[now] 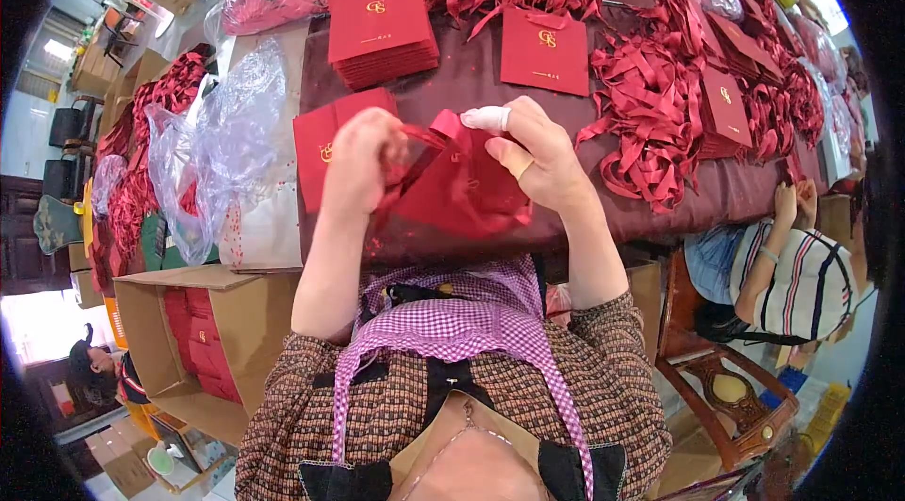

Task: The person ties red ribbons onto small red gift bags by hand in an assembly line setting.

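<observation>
Smooth maroon tabletop (467,77) filling the view, a bare patch open mid-table! Off its near left corner, a cardboard box (264,322) gapes, red bags (200,341) packed inside. Glossy, tangled ribbons (650,114) heap up right. By the near edge, a creased, soft-looking bag (462,185) sits between the hands: left hand (358,157) blurred, fingers pinching its strap (424,133); right hand (542,152) at its top, grip impossible to tell.

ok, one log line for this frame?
left hand: holds ribbon | right hand: at red bag | beyond: bag stack, ribbon pile
</observation>
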Available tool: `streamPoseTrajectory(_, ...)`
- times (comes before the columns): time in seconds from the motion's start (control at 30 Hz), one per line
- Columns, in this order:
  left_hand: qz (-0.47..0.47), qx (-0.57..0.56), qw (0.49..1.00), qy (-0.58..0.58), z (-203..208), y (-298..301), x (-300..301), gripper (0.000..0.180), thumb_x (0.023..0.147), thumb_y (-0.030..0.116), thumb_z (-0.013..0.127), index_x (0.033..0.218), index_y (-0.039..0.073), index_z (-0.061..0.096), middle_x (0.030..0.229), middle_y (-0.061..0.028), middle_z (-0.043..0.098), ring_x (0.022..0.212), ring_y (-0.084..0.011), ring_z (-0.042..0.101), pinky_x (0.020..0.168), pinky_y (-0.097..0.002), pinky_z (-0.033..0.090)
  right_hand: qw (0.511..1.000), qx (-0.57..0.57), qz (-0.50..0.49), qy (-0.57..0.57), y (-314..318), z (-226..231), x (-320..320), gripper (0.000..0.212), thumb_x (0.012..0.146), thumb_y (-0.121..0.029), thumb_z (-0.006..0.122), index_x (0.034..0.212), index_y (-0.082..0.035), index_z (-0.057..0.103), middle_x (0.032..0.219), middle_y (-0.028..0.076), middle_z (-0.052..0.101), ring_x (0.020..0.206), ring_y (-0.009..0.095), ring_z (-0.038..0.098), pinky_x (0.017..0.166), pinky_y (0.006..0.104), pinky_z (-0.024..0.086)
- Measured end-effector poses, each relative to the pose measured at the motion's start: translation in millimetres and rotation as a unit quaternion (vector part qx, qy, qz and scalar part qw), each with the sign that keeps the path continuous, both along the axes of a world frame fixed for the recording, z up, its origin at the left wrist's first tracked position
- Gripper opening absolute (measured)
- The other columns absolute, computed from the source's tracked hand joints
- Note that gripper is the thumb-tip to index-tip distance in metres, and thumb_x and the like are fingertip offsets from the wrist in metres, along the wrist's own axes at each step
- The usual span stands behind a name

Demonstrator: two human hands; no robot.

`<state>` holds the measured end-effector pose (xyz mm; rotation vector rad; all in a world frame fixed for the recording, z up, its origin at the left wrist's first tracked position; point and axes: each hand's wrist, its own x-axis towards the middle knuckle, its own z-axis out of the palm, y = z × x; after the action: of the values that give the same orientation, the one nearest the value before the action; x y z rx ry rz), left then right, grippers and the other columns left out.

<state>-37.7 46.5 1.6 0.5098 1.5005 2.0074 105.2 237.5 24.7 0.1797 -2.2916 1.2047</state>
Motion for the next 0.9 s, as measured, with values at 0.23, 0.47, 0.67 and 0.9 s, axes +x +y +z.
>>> streamPoseTrajectory(0.23, 0.169, -0.178, 0.905, 0.348, -4.1, -7.9, -14.4, 0.033, 0.087, -0.004, 0.055, 0.12, 0.001, 0.055, 0.11, -0.0114, 0.059, 0.099, -0.0198, 0.059, 0.087, -0.0308, 0.049, 0.986, -0.149, -0.041, -0.07, 10.8, -26.0, -3.5, 0.035, 0.084, 0.007, 0.057, 0.116, -0.005, 0.064, 0.097, 0.005, 0.064, 0.093, 0.015, 0.058, 0.085, 0.0293, 0.046)
streamPoseTrajectory(0.47, -0.078, -0.165, 0.845, 0.504, 17.1, 15.3, 18.6, 0.042, 0.074, -0.006, 0.062, 0.114, 0.006, 0.063, 0.123, -0.0149, 0.051, 0.104, -0.0246, 0.056, 0.085, -0.0321, 0.049, 0.971, -0.192, -0.01, -0.141, 7.4, -29.0, -10.3, 0.036, 0.083, 0.006, 0.059, 0.116, -0.006, 0.062, 0.092, 0.0, 0.059, 0.084, 0.009, 0.053, 0.078, 0.024, 0.045)
streamPoseTrajectory(0.67, 0.062, 0.028, 0.997, -0.048, 7.0, 14.8, -24.5, 0.021, 0.096, 0.014, 0.057, 0.114, 0.002, 0.058, 0.102, -0.0076, 0.064, 0.079, -0.0123, 0.061, 0.067, -0.0248, 0.049, 0.964, -0.205, -0.017, -0.169, 10.1, -24.6, -5.8, 0.037, 0.083, 0.005, 0.061, 0.119, -0.007, 0.06, 0.088, -0.003, 0.054, 0.08, 0.006, 0.048, 0.071, 0.0205, 0.041)
streamPoseTrajectory(0.9, 0.047, -0.199, 0.847, 0.491, 12.4, -8.8, 18.2, 0.016, 0.081, 0.01, 0.07, 0.094, 0.002, 0.066, 0.091, -0.012, 0.061, 0.093, -0.029, 0.058, 0.086, -0.0381, 0.045, 0.946, -0.278, -0.068, -0.152, 32.6, -45.1, -13.6, 0.038, 0.083, 0.006, 0.06, 0.119, -0.004, 0.057, 0.089, 0.002, 0.059, 0.082, 0.01, 0.055, 0.077, 0.0238, 0.045)
